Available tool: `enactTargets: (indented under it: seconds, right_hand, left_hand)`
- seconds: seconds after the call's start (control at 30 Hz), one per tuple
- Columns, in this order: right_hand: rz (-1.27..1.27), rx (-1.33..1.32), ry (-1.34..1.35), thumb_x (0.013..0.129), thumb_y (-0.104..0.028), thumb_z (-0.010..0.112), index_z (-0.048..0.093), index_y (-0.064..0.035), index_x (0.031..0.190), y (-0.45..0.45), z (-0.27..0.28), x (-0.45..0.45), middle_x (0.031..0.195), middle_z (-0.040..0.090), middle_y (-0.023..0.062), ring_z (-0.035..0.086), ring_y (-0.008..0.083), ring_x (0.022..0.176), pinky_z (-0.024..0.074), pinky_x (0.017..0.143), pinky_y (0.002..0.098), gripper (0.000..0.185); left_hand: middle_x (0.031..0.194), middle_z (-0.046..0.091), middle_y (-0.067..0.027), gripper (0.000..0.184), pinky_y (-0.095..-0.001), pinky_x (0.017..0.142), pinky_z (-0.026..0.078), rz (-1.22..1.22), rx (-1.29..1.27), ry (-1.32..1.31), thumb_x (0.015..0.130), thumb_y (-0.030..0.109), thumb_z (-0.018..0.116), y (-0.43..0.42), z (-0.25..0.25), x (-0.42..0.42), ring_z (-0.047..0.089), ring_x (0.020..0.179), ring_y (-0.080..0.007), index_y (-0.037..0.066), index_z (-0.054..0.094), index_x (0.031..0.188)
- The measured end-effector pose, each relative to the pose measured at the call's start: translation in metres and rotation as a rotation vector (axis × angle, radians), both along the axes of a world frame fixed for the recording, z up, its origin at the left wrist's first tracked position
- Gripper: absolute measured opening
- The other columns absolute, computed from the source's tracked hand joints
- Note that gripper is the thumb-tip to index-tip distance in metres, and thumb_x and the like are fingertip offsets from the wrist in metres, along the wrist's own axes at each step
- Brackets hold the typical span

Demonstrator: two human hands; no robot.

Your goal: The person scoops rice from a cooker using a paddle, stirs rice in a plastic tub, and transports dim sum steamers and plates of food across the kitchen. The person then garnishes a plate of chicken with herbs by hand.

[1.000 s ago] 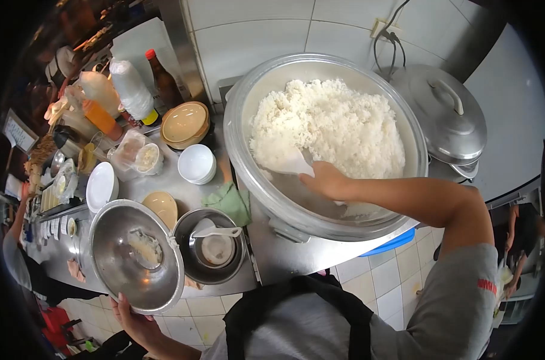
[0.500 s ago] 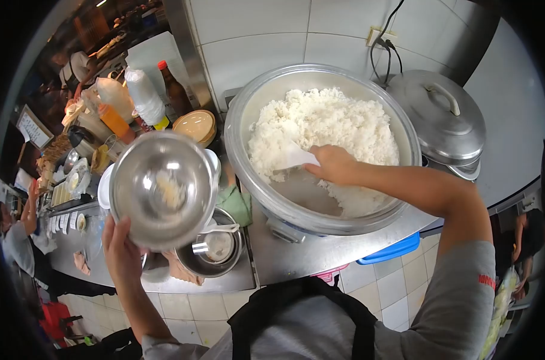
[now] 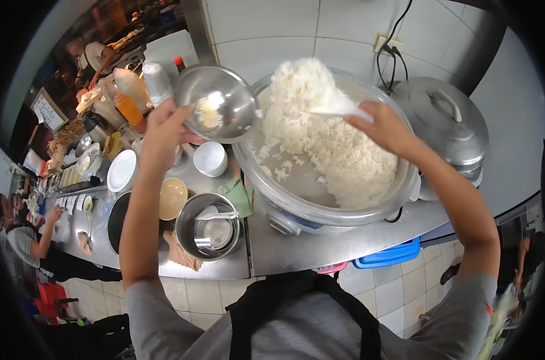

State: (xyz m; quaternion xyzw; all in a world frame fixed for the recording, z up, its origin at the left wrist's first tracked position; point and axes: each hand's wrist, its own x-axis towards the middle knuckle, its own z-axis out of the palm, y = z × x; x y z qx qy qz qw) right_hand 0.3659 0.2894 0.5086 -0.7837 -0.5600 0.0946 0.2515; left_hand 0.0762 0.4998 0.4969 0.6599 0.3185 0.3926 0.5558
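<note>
My left hand (image 3: 167, 129) grips the rim of a steel mixing bowl (image 3: 236, 102), tilted toward me at the left edge of the rice pot. A small pale yellowish clump (image 3: 209, 114) lies inside the bowl. My right hand (image 3: 383, 126) is closed on the handle of a white rice paddle (image 3: 338, 107). A big heap of cooked rice (image 3: 302, 84) sits on the paddle, lifted above the large rice pot (image 3: 254, 159). More white rice (image 3: 356, 171) fills the pot's right and back; its metal bottom shows at the front left.
Right of the pot stands a domed metal lid (image 3: 446, 126). White bowls (image 3: 210, 158), a tan bowl (image 3: 173, 198) and a steel pot (image 3: 191, 243) with utensils are on the left counter, near a green cloth (image 3: 236, 197). Co-workers (image 3: 29, 240) are at the far left. A blue tub (image 3: 389, 253) is below.
The steel bowl has moved up and right, to the pot's rim. My right hand has raised the paddle out of the rice with a heap on it.
</note>
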Motion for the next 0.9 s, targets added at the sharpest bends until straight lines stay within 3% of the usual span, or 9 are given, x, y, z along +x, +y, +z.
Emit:
enactTargets:
  seconds: [0.17,0.27,0.37,0.4,0.5,0.57,0.63,0.77,0.9]
  right_hand:
    - [-0.088,0.047,-0.614,0.078,-0.030,0.057,0.054,0.0013,0.087,-0.008,0.032,-0.031,0.078,0.059,0.0152,0.059,0.0304,0.065,0.0466,0.060,0.0362,0.033]
    - [-0.059,-0.056,-0.979,0.078,-0.029,0.056,0.051,-0.0015,0.089,-0.013,0.036,-0.044,0.073,0.059,0.0143,0.060,0.0283,0.064,0.0481,0.055,0.0363,0.029]
    - [-0.238,-0.073,-0.834,0.080,-0.032,0.053,0.054,-0.0010,0.092,-0.032,0.062,-0.049,0.072,0.060,0.0136,0.059,0.0312,0.063,0.0473,0.057,0.0388,0.033]
    - [-0.272,-0.086,-0.743,0.080,-0.034,0.052,0.055,0.0003,0.097,-0.042,0.066,-0.042,0.080,0.059,0.0170,0.058,0.0325,0.073,0.0463,0.065,0.0388,0.038]
    - [-0.162,-0.029,-0.705,0.079,-0.033,0.052,0.055,0.0014,0.084,-0.072,0.054,-0.021,0.082,0.058,0.0170,0.057,0.0305,0.080,0.0443,0.072,0.0365,0.035]
    - [-0.091,-0.461,-0.220,0.079,-0.037,0.050,0.056,0.0024,0.091,-0.078,0.041,-0.023,0.086,0.056,0.0187,0.054,0.0300,0.087,0.0403,0.078,0.0366,0.041]
    - [-0.014,-0.651,0.000,0.078,-0.038,0.050,0.054,0.0052,0.096,-0.064,0.017,-0.035,0.090,0.056,0.0205,0.055,0.0298,0.086,0.0406,0.077,0.0365,0.047]
    - [-0.057,-0.836,0.132,0.077,-0.033,0.050,0.053,0.0117,0.091,-0.018,-0.037,-0.054,0.088,0.057,0.0266,0.057,0.0320,0.081,0.0430,0.072,0.0374,0.047]
    - [-0.127,-0.468,0.106,0.078,-0.029,0.049,0.054,0.0121,0.084,0.035,-0.111,-0.041,0.076,0.059,0.0243,0.060,0.0338,0.070,0.0461,0.064,0.0381,0.041]
  left_hand:
    - [0.076,0.054,-0.0146,0.012,-0.0284,0.052,0.055,-0.231,-0.186,-0.088,0.079,0.006,0.050,-0.026,-0.005,0.075,0.060,0.060,-0.0226,-0.005,0.045,0.078]
    - [0.075,0.054,-0.0154,0.011,-0.0278,0.051,0.054,-0.276,-0.220,-0.132,0.078,0.005,0.049,-0.034,-0.011,0.097,0.060,0.059,-0.0238,-0.005,0.045,0.077]
    - [0.079,0.055,-0.0162,0.011,-0.0259,0.051,0.053,-0.269,-0.290,-0.090,0.078,0.005,0.049,-0.037,-0.020,0.095,0.061,0.061,-0.0250,-0.005,0.046,0.080]
    - [0.080,0.056,-0.0159,0.011,-0.0249,0.051,0.053,-0.263,-0.329,-0.061,0.077,0.005,0.049,-0.037,-0.024,0.091,0.061,0.061,-0.0254,-0.005,0.047,0.082]
    - [0.081,0.057,-0.0145,0.013,-0.0226,0.052,0.052,-0.225,-0.370,-0.202,0.077,0.006,0.050,-0.029,-0.030,0.075,0.061,0.062,-0.0260,-0.004,0.048,0.085]
    - [0.081,0.057,-0.0143,0.014,-0.0217,0.052,0.052,-0.193,-0.341,-0.218,0.077,0.006,0.050,-0.027,-0.021,0.063,0.061,0.062,-0.0260,-0.004,0.048,0.086]
    - [0.084,0.058,-0.0147,0.016,-0.0209,0.053,0.052,-0.183,-0.273,-0.241,0.077,0.007,0.050,-0.024,-0.013,0.048,0.062,0.064,-0.0245,-0.004,0.048,0.089]
    - [0.083,0.058,-0.0118,0.019,-0.0182,0.052,0.051,-0.179,-0.259,-0.329,0.079,0.009,0.049,-0.016,-0.008,0.020,0.061,0.060,-0.0188,-0.004,0.049,0.093]
    - [0.076,0.057,-0.0040,0.018,-0.0132,0.048,0.047,-0.139,-0.253,-0.347,0.081,0.010,0.050,-0.012,-0.006,-0.007,0.055,0.058,-0.0071,-0.002,0.050,0.094]
